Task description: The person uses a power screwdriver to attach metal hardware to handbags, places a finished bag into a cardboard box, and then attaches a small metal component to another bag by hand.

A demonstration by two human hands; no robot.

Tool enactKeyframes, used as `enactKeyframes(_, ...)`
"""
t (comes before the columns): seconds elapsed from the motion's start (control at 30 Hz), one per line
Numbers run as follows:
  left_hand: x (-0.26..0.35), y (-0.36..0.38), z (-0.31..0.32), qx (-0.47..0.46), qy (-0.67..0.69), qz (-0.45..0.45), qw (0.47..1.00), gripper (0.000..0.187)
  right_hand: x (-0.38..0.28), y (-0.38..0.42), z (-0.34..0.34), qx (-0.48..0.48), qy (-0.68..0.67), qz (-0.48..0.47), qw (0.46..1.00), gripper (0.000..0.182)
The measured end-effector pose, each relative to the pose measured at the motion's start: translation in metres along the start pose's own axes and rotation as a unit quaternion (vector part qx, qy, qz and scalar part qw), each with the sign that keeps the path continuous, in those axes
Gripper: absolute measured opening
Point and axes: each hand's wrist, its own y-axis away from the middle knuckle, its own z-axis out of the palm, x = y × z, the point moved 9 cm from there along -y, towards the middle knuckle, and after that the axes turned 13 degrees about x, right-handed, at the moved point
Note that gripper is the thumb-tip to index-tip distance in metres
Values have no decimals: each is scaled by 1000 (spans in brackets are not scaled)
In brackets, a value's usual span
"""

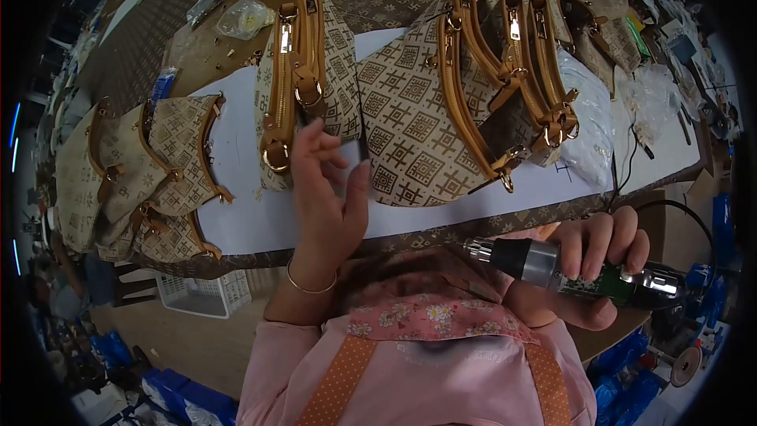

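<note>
In right hand, silver, black and green power tool.

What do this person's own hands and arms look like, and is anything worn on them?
The left hand and right hand are bare, without gloves. Plain pale pink sleeves leave the forearms uncovered. A thin, rounded metal bangle circles the left wrist; the right wrist is too hidden to tell.

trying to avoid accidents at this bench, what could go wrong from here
The power tool in the right hand points across the body near the apron; if running, its tip might catch cloth. The black cord beside that hand could snag. The piled bags lie near the table's front edge and might slip off.
</note>
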Motion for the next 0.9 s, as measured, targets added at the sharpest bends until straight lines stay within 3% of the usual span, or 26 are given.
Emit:
enactKeyframes(0.07, -3, -7, -6, 27, -56, -14, 998, 64, -4, -1, -1, 6, -9, -9, 1000, 41)
enactKeyframes(0.17, -12, -15, -5, 45, -19, -59, 997, 71, -6, -3, 0, -4, -6, -7, 1000, 40)
enactKeyframes(0.3, -14, -36, -4, 55, -52, -26, 997, 68, -9, -3, 2, -4, -11, -4, 1000, 40)
enactKeyframes(0.37, -11, -46, -3, 55, -144, -10, 988, 64, -11, -3, 1, -3, -9, -4, 1000, 40)
enactKeyframes(0.6, -14, -55, -2, 44, -135, 20, 990, 54, -20, -4, 1, -15, -17, -18, 1000, 41)
enactKeyframes(0.67, 7, -60, -7, 83, -160, 128, 975, 40, -20, -5, 2, -19, -19, -21, 999, 41)
enactKeyframes(0.7, 7, -61, -8, 85, -160, 129, 975, 40, -21, -5, 3, -17, -23, -22, 999, 41)
enactKeyframes(0.8, 7, -63, -12, 78, -108, 122, 984, 32, -21, -5, 6, -15, -30, -25, 999, 41)
enactKeyframes(0.87, -7, -59, -18, 46, -33, 9, 998, 29, -19, -4, 9, -15, -34, -27, 999, 42)
enactKeyframes(0.9, 3, -53, -22, 46, -33, 11, 998, 29, -20, -5, 13, -26, -36, -30, 999, 42)
